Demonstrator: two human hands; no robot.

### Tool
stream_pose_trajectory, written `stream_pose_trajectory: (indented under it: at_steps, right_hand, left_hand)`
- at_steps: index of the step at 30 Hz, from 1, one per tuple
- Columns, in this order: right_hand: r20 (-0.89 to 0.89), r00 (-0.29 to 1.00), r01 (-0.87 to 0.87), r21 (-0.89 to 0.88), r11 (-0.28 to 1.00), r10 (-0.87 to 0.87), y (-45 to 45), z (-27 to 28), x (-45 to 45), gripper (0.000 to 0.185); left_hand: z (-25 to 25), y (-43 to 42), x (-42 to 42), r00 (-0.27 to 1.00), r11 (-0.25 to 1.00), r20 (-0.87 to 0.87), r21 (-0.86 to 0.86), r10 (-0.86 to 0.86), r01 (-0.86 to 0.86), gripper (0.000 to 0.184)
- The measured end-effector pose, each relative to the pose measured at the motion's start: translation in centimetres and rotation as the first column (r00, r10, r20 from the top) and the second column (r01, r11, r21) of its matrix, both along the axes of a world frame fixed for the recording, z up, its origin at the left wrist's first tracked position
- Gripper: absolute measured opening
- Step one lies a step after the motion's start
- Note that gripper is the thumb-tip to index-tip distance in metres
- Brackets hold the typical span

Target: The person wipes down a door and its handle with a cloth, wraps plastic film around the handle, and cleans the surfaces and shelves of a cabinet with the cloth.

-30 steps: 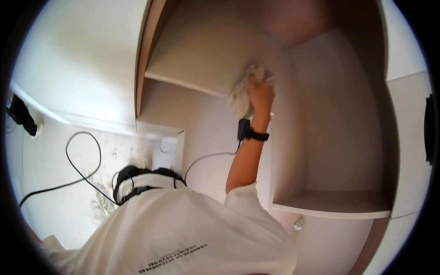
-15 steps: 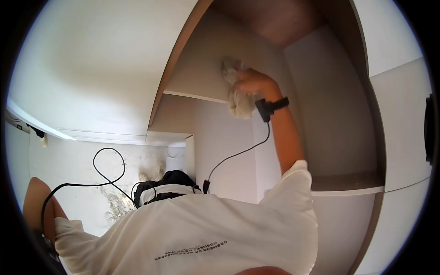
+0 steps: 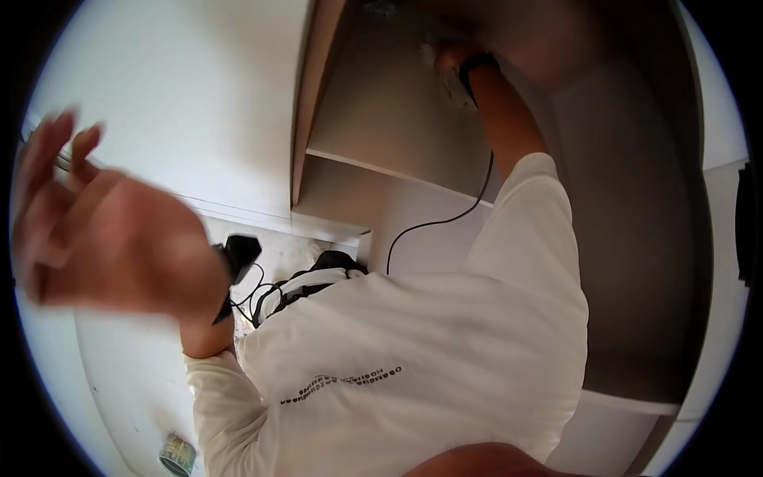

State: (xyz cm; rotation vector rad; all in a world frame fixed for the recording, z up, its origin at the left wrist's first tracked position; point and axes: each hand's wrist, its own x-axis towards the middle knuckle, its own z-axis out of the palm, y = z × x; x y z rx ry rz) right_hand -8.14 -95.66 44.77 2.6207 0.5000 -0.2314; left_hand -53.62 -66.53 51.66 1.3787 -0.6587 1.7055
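Observation:
My right hand (image 3: pixel 455 57) is deep inside the cupboard compartment, closed around a pale crumpled cloth (image 3: pixel 455 87) against the shelf board (image 3: pixel 389 119). Shadow hides part of those fingers. My left hand (image 3: pixel 119 230) is raised at the left, close to the camera, blurred, with its fingers apart and nothing in it. It is in front of the white cupboard panel (image 3: pixel 207 87). A black wrist strap with a small device (image 3: pixel 241 256) is on the left wrist, and a dark strap (image 3: pixel 475 65) circles the right.
A black cable (image 3: pixel 433 224) hangs from the right wrist across the cupboard opening. The shelf's front edge (image 3: pixel 397 174) and the cupboard's side wall (image 3: pixel 636 222) flank my right arm. A round can-like container (image 3: pixel 176 455) stands on the pale floor at the lower left.
My right hand has moved deeper into the compartment with the cloth. My left hand has come up into view at the left. The view has shifted.

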Motion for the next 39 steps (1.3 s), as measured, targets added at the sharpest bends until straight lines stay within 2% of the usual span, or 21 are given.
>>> stream_pose_trajectory:
  at_steps: [2,4,7,9,10,13,14,16,18,20,22,23,25,26,28,30,31,32,35,37,39]
  right_hand:
    - [-0.007,0.999,-0.033,0.036,0.999,0.034,-0.3,1.8,0.4,0.073]
    - [-0.034,0.998,-0.05,0.267,0.962,0.061,-4.2,0.2,3.8,0.072]
    - [-0.067,0.992,-0.056,0.552,0.832,0.111,-12.0,-3.1,11.6,0.071]
    - [-0.047,0.995,-0.046,0.583,0.811,0.089,-14.0,-1.0,11.9,0.069]
    - [-0.037,0.999,-0.013,0.525,0.851,0.037,-15.2,-0.2,10.3,0.069]
    - [-0.031,0.997,0.071,0.381,0.922,-0.063,-23.4,-0.6,13.9,0.07]
    - [-0.038,0.994,0.109,0.319,0.942,-0.102,-26.6,-0.9,15.1,0.071]
    - [-0.033,0.985,0.172,0.215,0.961,-0.169,-32.5,-0.9,17.4,0.072]
    - [-0.002,0.975,0.218,0.166,0.962,-0.221,-37.5,-1.0,19.4,0.073]
    - [0.114,0.968,0.194,0.223,0.955,-0.223,-41.3,-1.8,18.3,0.074]
    - [0.253,0.946,0.125,0.295,0.947,-0.204,-42.3,-3.0,17.1,0.077]
    - [0.204,0.952,0.162,0.301,0.94,-0.23,-41.5,-3.5,17.8,0.077]
    - [0.107,0.947,0.258,0.307,0.916,-0.303,-41.5,-3.6,18.5,0.077]
    - [0.055,0.94,0.301,0.334,0.893,-0.337,-41.8,-3.6,19.1,0.077]
    - [-0.044,0.908,0.403,0.371,0.837,-0.417,-44.3,-2.4,19.5,0.077]
    - [0.187,0.956,0.204,0.134,0.97,-0.227,-44.1,-2.2,20.2,0.077]
    - [0.275,0.955,0.115,-0.012,0.993,-0.107,-44.0,-2.9,19.7,0.077]
    - [0.323,0.946,0.028,-0.066,0.997,-0.005,-44.5,-3.1,18.5,0.071]
    - [0.197,0.978,0.083,-0.034,0.996,-0.075,-45.2,-2.6,17.2,0.057]
    - [0.16,0.964,0.217,-0.024,0.976,-0.211,-45.5,-3.5,17.1,0.045]
    - [0.093,0.952,0.29,0.018,0.957,-0.29,-44.1,-3.5,17.2,0.043]
  left_hand:
    - [0.0,-2.7,3.9,0.891,0.895,-0.127,0.167,0.436,-0.414,0.06]
    - [0.3,-5.4,6.3,0.793,0.834,-0.257,0.164,0.552,-0.527,0.07]
    - [-0.3,-7.8,9.3,0.596,0.709,-0.42,0.196,0.685,-0.678,0.085]
    - [-0.4,-8.5,10.7,0.49,0.61,-0.418,0.226,0.765,-0.76,0.089]
    - [-1.1,-8.7,11.9,0.433,0.561,-0.422,0.25,0.797,-0.789,0.091]
    - [-1.3,-7.0,13.5,0.473,0.535,-0.271,0.246,0.838,-0.808,0.095]
    - [-1.3,-6.1,13.8,0.472,0.543,-0.285,0.281,0.834,-0.791,0.097]
    - [-1.1,-4.4,13.0,0.407,0.477,-0.265,0.31,0.874,-0.822,0.095]
    - [-2.2,-2.9,13.3,0.37,0.469,-0.305,0.391,0.878,-0.792,0.057]
    - [-3.3,-1.7,11.5,0.342,0.513,-0.403,0.477,0.849,-0.714,0.021]
    - [-5.3,-1.9,10.4,0.252,0.564,-0.667,0.302,0.701,-0.769,0.016]
    - [-6.7,-0.8,10.0,0.278,0.572,-0.654,0.288,0.703,-0.768,0.018]
    - [-9.1,1.0,9.9,0.409,0.645,-0.619,0.216,0.671,-0.733,0.022]
    - [-9.0,1.4,9.7,0.503,0.693,-0.57,0.173,0.65,-0.7,0.024]
    - [-7.4,0.2,10.1,0.552,0.716,-0.546,0.135,0.631,-0.685,0.028]
    - [-6.3,-0.3,10.3,0.587,0.728,-0.496,0.147,0.64,-0.669,0.03]
    - [-6.5,-0.2,10.3,0.593,0.737,-0.492,0.165,0.637,-0.656,0.03]
    - [-6.7,0.0,10.2,0.599,0.746,-0.489,0.182,0.634,-0.641,0.03]
    - [-6.2,-0.3,10.2,0.631,0.777,-0.479,0.204,0.61,-0.596,0.027]
    - [-5.5,-1.0,10.6,0.697,0.815,-0.437,0.177,0.568,-0.552,0.024]
    - [-4.1,-1.8,10.1,0.67,0.785,-0.423,0.209,0.61,-0.583,0.022]
